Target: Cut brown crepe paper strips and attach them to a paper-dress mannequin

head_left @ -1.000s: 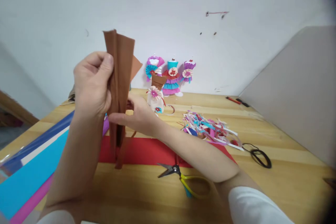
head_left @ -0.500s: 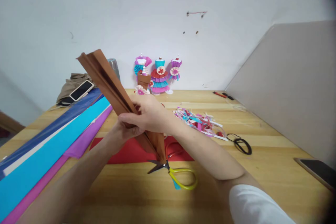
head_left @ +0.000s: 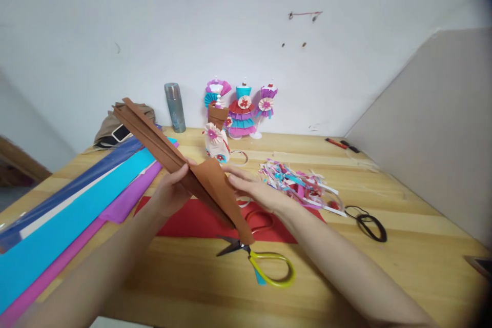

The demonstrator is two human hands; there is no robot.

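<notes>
Aslant above the bench [head_left: 384,277], the brown paper [head_left: 154,138] runs as a long, pleated strip, matte and softly creased, one flap opening broad and smooth. The left hand [head_left: 175,192] grips its middle, thumb on the folds; the right hand [head_left: 255,189] has its fingers at the flap's edge, though whether they pinch it I cannot tell. Its lower tip overlaps the scissors [head_left: 250,254], spread open, with a yellow looped handle. Beneath lies a flat red sheet [head_left: 180,223]; leftward, long blue [head_left: 77,215] and purple [head_left: 123,205] sheets. Rightward sit tangled, ribbon-like scraps [head_left: 295,182] and a coiled black cord [head_left: 374,228]. Behind, frilled dress figures [head_left: 243,113] and a metallic flask [head_left: 175,110] stand before a pale, marked wall [head_left: 192,20]. The bench shows pale, streaky wood grain.
</notes>
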